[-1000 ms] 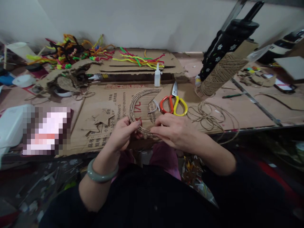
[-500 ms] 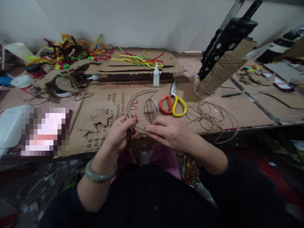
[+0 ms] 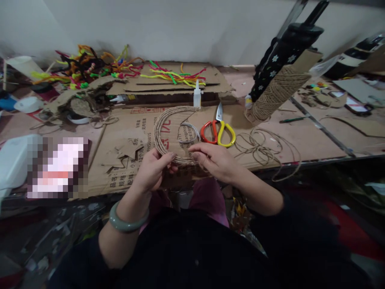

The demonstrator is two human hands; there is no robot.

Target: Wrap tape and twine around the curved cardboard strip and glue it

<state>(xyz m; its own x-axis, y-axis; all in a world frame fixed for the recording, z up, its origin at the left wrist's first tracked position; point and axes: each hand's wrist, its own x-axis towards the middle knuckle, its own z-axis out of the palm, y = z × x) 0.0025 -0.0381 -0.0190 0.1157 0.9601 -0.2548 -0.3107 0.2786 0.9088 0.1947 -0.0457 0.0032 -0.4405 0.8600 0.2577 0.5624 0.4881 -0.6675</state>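
A crescent-shaped cardboard piece wrapped in brown twine [image 3: 162, 128] lies over the flattened cardboard box [image 3: 126, 136] on the table. My left hand [image 3: 153, 168] pinches its lower left curve, fingers closed on it. My right hand [image 3: 215, 160] holds the lower right part, fingers pressed to the twine. A green bangle [image 3: 126, 220] circles my left wrist. Red and yellow scissors [image 3: 218, 132] lie just beyond my right hand. A small glue bottle [image 3: 197, 96] stands behind the crescent.
Loose twine [image 3: 264, 146] coils right of the scissors, leading from a twine-wound tube [image 3: 279, 90]. Coloured pipe cleaners [image 3: 90, 64] pile at the back left. Cardboard star cutouts [image 3: 128, 148] lie left of my hands. A blurred patch [image 3: 57, 166] covers something at the left.
The crescent has turned and moved up and left in my hands. My right hand has slid leftward along its lower edge, closer to the left hand.
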